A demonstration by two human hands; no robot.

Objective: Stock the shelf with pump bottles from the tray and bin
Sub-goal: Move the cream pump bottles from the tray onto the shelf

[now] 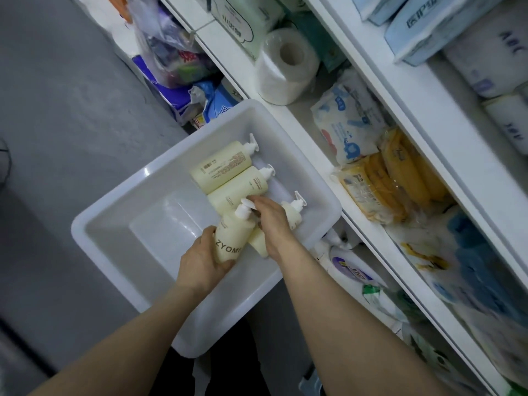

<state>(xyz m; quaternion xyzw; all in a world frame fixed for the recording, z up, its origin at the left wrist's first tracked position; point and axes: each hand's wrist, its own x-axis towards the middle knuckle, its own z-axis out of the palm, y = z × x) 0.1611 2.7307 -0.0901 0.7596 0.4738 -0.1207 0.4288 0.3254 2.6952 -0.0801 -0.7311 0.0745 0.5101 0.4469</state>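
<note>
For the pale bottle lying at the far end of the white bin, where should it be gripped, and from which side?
Grip the far bottle around its cylindrical body, from above: it lies on its side, its top face open, a second bottle lies against its near side, and its pump points toward the bin wall.

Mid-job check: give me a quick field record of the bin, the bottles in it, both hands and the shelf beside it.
bin: white plastic bin, next to the shelf
bottles in bin: four cream pump bottles in view
loose bottles: two lying side by side at the far end
left hand: grips the lettered bottle by its body, pump end raised
right hand: rests on a fourth bottle, grip partly hidden
shelf: holds a paper roll and yellow packs
</note>
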